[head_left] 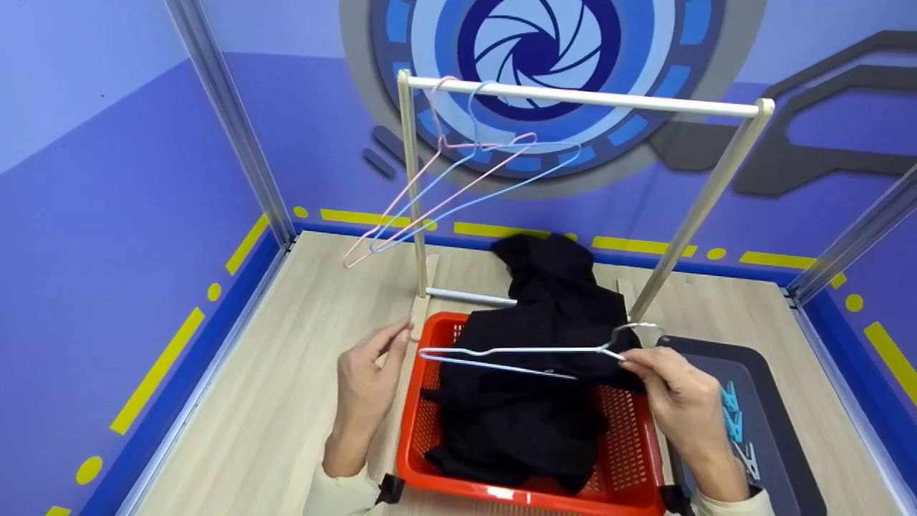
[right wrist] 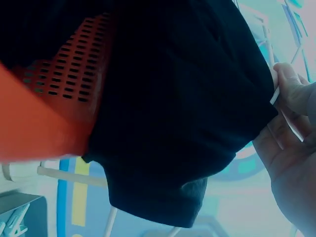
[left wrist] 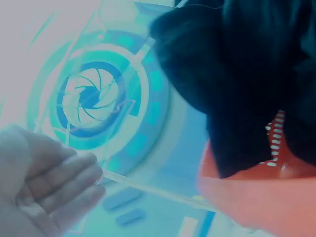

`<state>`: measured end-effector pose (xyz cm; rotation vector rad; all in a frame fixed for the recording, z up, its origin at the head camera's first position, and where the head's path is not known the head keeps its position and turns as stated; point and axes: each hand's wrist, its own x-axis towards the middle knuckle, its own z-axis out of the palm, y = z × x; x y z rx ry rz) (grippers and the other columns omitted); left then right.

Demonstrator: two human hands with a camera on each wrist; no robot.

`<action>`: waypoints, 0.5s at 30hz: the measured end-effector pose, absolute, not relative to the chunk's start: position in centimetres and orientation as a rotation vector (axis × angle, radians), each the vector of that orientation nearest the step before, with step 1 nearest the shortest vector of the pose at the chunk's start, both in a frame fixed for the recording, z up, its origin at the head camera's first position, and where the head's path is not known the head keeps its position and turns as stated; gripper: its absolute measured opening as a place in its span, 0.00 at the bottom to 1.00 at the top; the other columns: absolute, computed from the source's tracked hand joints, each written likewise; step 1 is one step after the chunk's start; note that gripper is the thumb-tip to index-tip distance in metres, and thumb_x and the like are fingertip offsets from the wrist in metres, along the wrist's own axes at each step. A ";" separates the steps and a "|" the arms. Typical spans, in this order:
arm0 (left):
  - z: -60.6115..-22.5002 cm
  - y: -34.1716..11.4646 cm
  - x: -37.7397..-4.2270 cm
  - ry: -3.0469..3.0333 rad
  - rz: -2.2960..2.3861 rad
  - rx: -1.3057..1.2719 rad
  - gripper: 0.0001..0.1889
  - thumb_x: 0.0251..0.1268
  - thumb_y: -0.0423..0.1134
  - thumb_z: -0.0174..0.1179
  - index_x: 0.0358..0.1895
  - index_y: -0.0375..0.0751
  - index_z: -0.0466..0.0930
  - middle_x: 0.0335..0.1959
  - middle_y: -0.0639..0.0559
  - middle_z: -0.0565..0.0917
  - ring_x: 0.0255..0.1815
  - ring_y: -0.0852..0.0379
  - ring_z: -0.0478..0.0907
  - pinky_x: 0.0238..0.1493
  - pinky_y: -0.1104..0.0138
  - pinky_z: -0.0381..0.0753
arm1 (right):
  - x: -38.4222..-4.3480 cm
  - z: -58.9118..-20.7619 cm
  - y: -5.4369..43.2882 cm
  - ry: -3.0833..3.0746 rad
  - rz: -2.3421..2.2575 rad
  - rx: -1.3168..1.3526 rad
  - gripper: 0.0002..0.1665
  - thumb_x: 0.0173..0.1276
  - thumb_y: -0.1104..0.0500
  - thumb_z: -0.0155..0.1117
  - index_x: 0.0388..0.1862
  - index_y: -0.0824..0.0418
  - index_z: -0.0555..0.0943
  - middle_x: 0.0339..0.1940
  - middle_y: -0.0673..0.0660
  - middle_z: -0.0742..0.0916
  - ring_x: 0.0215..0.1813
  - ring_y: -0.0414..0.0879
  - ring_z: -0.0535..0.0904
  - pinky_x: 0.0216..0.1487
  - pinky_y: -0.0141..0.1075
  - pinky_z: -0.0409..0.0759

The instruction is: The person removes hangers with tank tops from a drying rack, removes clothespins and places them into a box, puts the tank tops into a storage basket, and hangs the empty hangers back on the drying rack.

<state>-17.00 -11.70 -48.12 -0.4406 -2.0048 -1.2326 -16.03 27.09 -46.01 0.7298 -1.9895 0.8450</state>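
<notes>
My right hand [head_left: 684, 394] pinches a pale wire hanger [head_left: 530, 350] beside its neck, with the metal hook pointing up and back. The hanger lies level over a black garment [head_left: 530, 423], and its lower wire passes out of sight at the cloth near that hand. In the right wrist view, thumb and fingers hold the white wire right at the garment's edge. My left hand [head_left: 369, 369] is off the basket's left rim, near the hanger's free end, with loosely bent fingers and nothing seen in them. The garment lies partly in the red basket [head_left: 410, 430] and drapes over its back.
Behind the basket stands a rack [head_left: 587, 95], with a pink hanger [head_left: 394, 204] and a blue hanger [head_left: 494, 193] hung at its left end. A dark tray [head_left: 777, 423] at the right holds several clips [head_left: 732, 412]. Printed walls enclose the wooden table [head_left: 236, 401].
</notes>
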 end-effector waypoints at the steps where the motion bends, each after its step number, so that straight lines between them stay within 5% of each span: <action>1: -47.7 -11.5 -16.9 -1.993 -1.191 -0.498 0.15 0.60 0.22 0.74 0.51 0.30 0.91 0.45 0.45 0.92 0.44 0.49 0.91 0.48 0.67 0.87 | -16.0 -45.9 26.6 -1.982 0.837 0.738 0.22 0.81 0.48 0.62 0.35 0.63 0.90 0.32 0.54 0.90 0.33 0.45 0.85 0.47 0.20 0.77; 5: -46.9 -10.1 -16.5 -1.957 -1.089 -0.780 0.20 0.52 0.27 0.80 0.51 0.32 0.91 0.46 0.46 0.92 0.45 0.49 0.90 0.48 0.61 0.88 | -15.9 -45.5 24.8 -1.954 0.829 0.776 0.20 0.82 0.50 0.63 0.36 0.63 0.90 0.33 0.53 0.90 0.34 0.47 0.86 0.49 0.23 0.79; 15: -48.1 -8.4 -16.1 -2.011 -1.210 -0.862 0.11 0.60 0.26 0.76 0.44 0.40 0.93 0.36 0.54 0.91 0.34 0.60 0.88 0.38 0.69 0.86 | -15.7 -45.6 21.9 -1.953 0.921 0.825 0.18 0.82 0.52 0.63 0.37 0.63 0.89 0.34 0.54 0.90 0.36 0.49 0.87 0.50 0.25 0.80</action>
